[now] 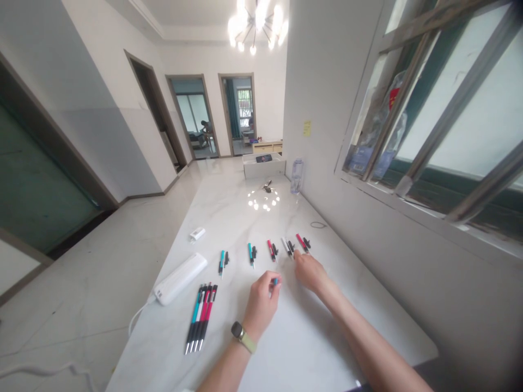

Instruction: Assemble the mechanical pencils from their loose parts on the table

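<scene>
On marble table (335,321), left hand (261,305) pinching teal piece (275,281), right hand (309,273) by pens (287,247)

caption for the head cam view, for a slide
Left hand pinching a small teal piece, right hand by a white pen part on a marble tabletop, beside a cluster of pens.

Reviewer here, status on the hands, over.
Left hand pinching small teal piece. Right hand at white pen parts. Pens grouped off left.
</scene>
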Motion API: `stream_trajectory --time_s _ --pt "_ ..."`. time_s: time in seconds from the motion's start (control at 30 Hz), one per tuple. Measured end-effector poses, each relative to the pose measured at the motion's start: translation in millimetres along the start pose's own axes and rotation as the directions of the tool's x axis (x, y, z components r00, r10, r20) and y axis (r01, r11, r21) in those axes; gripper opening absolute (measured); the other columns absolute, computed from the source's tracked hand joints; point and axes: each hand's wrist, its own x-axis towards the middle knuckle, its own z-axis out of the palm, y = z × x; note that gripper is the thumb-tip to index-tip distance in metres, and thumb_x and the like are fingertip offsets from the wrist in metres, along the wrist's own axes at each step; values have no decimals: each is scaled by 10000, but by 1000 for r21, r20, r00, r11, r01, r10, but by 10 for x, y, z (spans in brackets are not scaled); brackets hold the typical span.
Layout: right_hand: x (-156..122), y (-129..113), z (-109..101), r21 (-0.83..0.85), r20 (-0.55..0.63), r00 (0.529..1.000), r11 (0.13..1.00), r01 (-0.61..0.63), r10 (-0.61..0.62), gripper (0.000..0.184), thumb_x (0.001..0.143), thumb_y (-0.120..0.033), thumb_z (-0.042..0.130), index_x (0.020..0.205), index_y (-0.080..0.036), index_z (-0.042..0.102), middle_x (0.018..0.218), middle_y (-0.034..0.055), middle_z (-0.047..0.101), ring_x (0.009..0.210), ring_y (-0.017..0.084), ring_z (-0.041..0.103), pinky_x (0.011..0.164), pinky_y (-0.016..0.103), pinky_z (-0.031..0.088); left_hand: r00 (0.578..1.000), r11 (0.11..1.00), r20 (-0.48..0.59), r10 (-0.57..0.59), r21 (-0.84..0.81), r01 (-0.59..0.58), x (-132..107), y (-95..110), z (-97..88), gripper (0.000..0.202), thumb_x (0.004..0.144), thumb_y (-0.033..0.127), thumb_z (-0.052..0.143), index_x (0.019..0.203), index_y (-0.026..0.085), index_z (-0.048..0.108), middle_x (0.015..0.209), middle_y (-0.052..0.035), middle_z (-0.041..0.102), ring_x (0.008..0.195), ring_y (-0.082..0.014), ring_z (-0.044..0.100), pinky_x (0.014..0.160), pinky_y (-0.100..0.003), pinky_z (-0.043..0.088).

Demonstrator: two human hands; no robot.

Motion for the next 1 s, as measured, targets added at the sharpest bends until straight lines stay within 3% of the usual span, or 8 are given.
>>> stream_trajectory --time_s 0.23,0.47,0.53,0.6,0.67,0.8,0.9,1.0 --pt "-74 -146 60 -56 -36 999 998 11 -13 384 813 74 343 1095 -74 558 964 192 659 935 296 628 688 297 406 1000 1000 11 -4 -13 4 -6 22 0 146 901 145 485 986 223 574 895 -22 663 829 -151 638 767 -255 506" --pt "-37 -134 70 -21 -66 997 999 46 -48 359 788 60 374 1066 -72 560 938 179 661 902 278 628 695 297 406 998 996 9 -67 -60 67 13 59 -34 152 942 259 470 938 211 614 853 -33 672 815 -170 641 739 -265 479" --pt "-3 -95 25 70 -94 993 995 76 -70 354 774 30 406 1073 -77 561 916 156 665 867 252 628 685 286 402 992 984 3 -125 -130 124 18 52 -25 153 944 295 479 950 207 604 854 -37 679 826 -173 652 739 -266 481" --pt "26 -50 -46 267 -127 988 956 122 -91 346 767 -15 433 1073 -97 571 824 100 656 775 212 614 650 269 392 983 960 -6 -183 -214 177 28 47 -19 161 942 326 488 964 203 589 879 -47 687 841 -176 661 737 -268 486" --pt "41 -16 -128 515 -166 980 838 180 -109 302 771 -70 449 1029 -126 595 707 31 606 658 169 563 601 255 373 973 930 -11 -230 -298 216 43 50 -25 177 943 348 485 988 199 569 937 -63 690 830 -171 665 720 -267 491" --pt "23 -31 -253 847 -240 968 473 243 -68 186 771 -175 499 924 -157 604 652 -26 520 560 121 450 545 239 332 963 895 -2 -270 -370 250 59 78 -65 212 962 366 434 1046 200 533 1026 -77 673 707 -127 625 624 -244 465" --pt "-14 -95 -302 932 -289 957 235 277 17 131 759 -230 568 873 -165 582 661 -31 503 565 112 422 546 238 326 965 902 51 -259 -346 260 41 100 -81 238 970 371 401 1070 199 530 934 -54 676 598 -102 538 578 -232 432" --pt "-44 -142 -327 933 -346 936 126 336 63 116 756 -252 614 828 -170 575 674 -24 505 584 112 414 562 241 329 960 923 110 -258 -267 279 15 112 -73 262 972 381 382 1080 200 539 813 -19 658 535 -99 468 542 -226 395"
